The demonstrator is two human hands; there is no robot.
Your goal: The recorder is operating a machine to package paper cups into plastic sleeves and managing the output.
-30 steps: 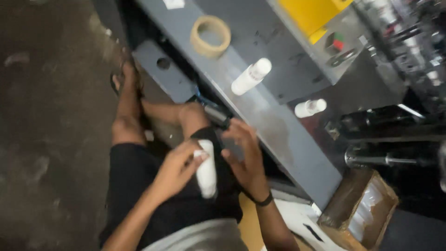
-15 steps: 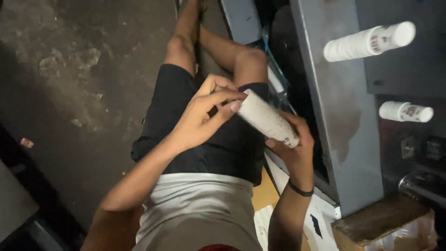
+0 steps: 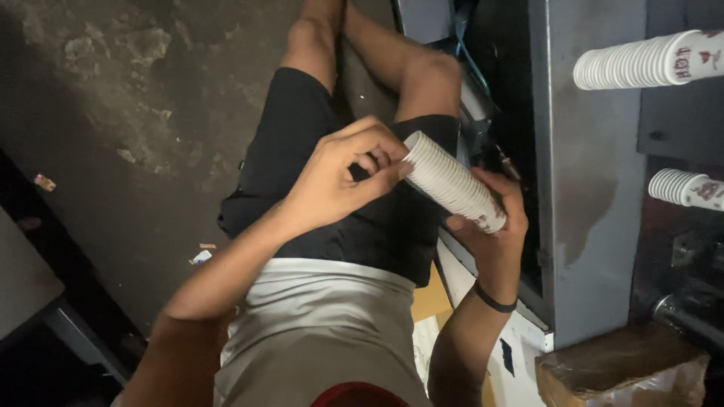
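Both hands' grip clamped on cup stack [image 3: 452,183]: left hand [image 3: 339,177] at rim, right hand [image 3: 494,226] at base; open floor [image 3: 136,113] left.

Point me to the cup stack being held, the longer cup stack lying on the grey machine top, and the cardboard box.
Held cup stack [image 3: 452,185], head view: middle of its ribbed side.
Longer cup stack [image 3: 641,62], head view: middle of the stacked rims.
Cardboard box [image 3: 626,373], head view: its plastic-covered top.

White ribbed stack of nested paper cups [image 3: 451,183], red print at base end. Beneath stack: black shorts [image 3: 339,188], pale grey shirt [image 3: 317,316]. Right of stack: grey metal machine panel [image 3: 584,173], brown-stained; two more white red-printed cup stacks [image 3: 641,62]. Black wristband [image 3: 494,299] below stack.
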